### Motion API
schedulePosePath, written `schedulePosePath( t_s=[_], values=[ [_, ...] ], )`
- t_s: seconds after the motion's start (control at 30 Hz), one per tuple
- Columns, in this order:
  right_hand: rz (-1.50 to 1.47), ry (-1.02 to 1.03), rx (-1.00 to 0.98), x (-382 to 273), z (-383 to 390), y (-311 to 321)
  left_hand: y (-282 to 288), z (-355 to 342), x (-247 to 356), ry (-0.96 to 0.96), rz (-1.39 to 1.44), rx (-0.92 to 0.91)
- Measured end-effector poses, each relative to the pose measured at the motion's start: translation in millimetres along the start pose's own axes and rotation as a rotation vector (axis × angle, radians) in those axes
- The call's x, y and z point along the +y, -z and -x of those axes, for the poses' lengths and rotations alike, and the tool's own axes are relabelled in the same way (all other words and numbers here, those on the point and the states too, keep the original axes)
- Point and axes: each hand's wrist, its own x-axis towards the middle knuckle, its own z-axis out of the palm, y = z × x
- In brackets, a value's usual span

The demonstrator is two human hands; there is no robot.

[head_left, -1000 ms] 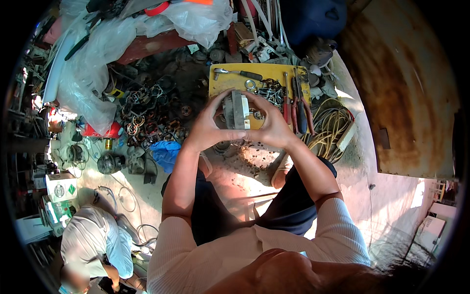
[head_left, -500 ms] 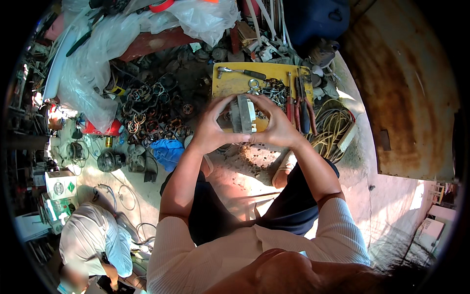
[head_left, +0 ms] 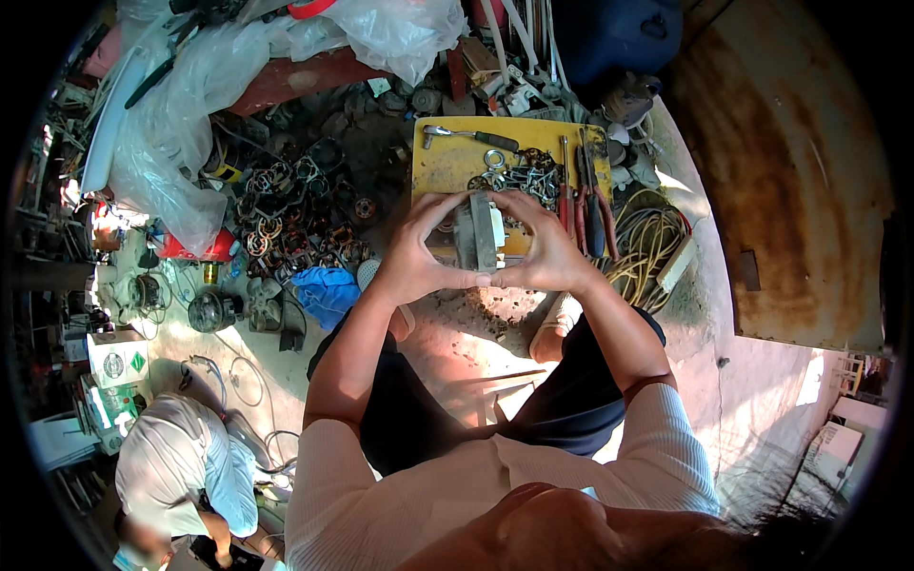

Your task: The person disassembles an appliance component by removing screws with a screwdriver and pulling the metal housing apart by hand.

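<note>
Frame centre | left hand (head_left: 411, 255) and right hand (head_left: 557, 255) facing, fingers half-curled, gripping grey block (head_left: 485, 238) between them | upper centre: ratchet (head_left: 494, 140) lying on yellow table (head_left: 443, 168)

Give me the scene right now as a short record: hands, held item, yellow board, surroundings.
Left hand: curved around the left side of the grey part, thumb below
Right hand: curved around its right side, thumb below
Held item: grey part with a whitish piece on its right face, held between both hands
Yellow board: ratchet, metal ring, small metal parts, long-handled tools
Right of board: coiled cable
Left of hands: blue cloth
Lower left: co-worker, bent over
</note>
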Motion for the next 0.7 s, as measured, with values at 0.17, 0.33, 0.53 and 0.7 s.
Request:
schedulePosePath(
  t_s=[0.17, 0.33, 0.53, 0.7],
  values=[
    [-0.082, 0.013, -0.017, 7, 5, 1, 2, -2, 6, -0.034, -0.023, -0.046],
    [-0.126, -0.003, -0.069, 7, 5, 5, 3, -1, 9, -0.035, -0.06, -0.046],
    [-0.061, -0.033, 0.024, 8, 3, 4, 0, -2, -1, -0.053, -0.129, 0.064],
    [-0.092, -0.003, 0.103, 13, 3, 4, 9, -2, -7, 0.082, 0.154, 0.08]
  ],
)
